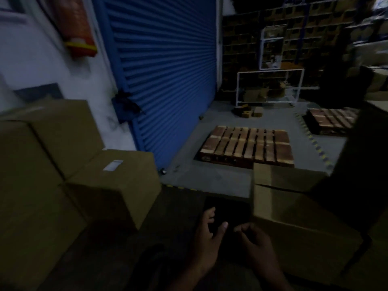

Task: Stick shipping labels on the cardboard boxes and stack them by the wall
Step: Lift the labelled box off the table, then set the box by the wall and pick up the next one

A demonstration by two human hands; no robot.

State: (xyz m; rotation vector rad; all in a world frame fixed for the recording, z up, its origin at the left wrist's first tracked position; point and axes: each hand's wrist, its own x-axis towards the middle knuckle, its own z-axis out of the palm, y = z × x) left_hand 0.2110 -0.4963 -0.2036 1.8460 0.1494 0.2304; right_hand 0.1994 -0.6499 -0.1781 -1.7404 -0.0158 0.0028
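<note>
Dim warehouse floor [220, 181] carries plain brown cardboard boxes: three stacked by the white wall [52, 160], one bearing a white label [113, 165], and one open box [294, 211] at right. Left hand [206, 238] and right hand [258, 244] hover empty, fingers loosely curled. Two wooden pallets [247, 147] lie beyond.

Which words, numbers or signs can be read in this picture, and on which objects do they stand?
No text can be read; the picture is dark and blurred.
White label on the smaller cardboard box: print too blurred to read.
Red cylinder on the wall: yellow band, no legible marking.
White-framed board in the background: too far and blurred to read.
Large cardboard boxes, open box: no print visible.
</note>
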